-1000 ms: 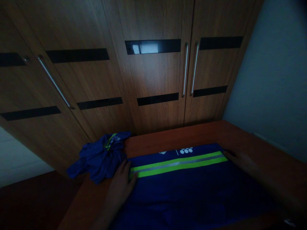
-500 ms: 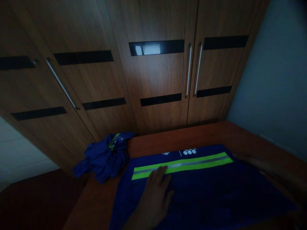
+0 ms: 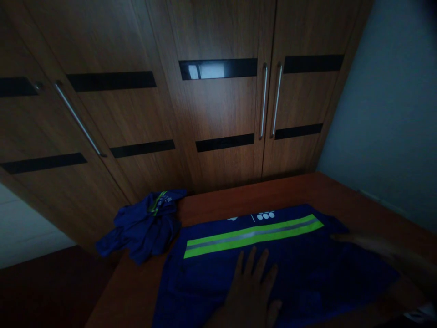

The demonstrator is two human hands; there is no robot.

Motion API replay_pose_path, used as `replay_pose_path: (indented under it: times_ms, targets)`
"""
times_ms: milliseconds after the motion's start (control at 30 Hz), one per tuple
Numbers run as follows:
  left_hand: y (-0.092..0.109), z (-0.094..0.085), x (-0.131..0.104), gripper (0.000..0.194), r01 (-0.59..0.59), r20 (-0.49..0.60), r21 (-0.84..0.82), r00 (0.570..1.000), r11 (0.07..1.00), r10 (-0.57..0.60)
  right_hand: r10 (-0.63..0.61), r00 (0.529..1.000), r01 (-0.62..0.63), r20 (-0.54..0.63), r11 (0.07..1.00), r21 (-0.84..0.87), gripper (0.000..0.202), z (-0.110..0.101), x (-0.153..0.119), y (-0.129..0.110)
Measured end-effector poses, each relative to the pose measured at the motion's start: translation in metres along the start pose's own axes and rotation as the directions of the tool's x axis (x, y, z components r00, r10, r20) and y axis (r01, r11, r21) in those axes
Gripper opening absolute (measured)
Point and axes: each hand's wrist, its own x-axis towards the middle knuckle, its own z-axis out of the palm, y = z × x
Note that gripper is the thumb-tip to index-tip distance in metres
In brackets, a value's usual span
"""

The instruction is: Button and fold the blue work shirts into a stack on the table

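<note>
A dark blue garment (image 3: pixel 205 273) with a yellow-green and grey reflective band and white printed marks lies spread on the reddish-brown table (image 3: pixel 239 196). My left hand (image 3: pixel 251 289) rests on the cloth below the band, palm down with its fingers spread. At the garment's right side is my right hand (image 3: pixel 368 241), blurred and dark. One finger of it points left over the fabric near the end of the band; the other fingers cannot be made out.
A crumpled blue garment (image 3: pixel 146 228) with a similar band lies at the table's left back corner. Behind the table stands a wooden wardrobe (image 3: pixel 221 109) with long metal handles. A pale wall (image 3: pixel 385 123) rises on the right.
My left hand has moved right and off the reflective band, its fingers more spread. The right side of the garment has shifted inward, with my right hand beside it. The view has shifted slightly.
</note>
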Motion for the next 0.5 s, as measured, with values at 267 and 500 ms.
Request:
replay_pose_path:
  times_ms: [267,500]
  targets:
    - [-0.032,-0.039,0.042,0.071,0.122,-0.119,0.16,0.988,0.98,-0.103,0.353,0.865,-0.431,0.357,0.887,0.167,0.025,-0.037,-0.002,-0.062]
    - [-0.058,-0.023,0.069,0.079,0.165,-0.131,0.264,0.982,0.95,-0.134,0.252,0.825,-0.463,0.507,0.816,0.347,0.016,-0.037,-0.002,-0.094]
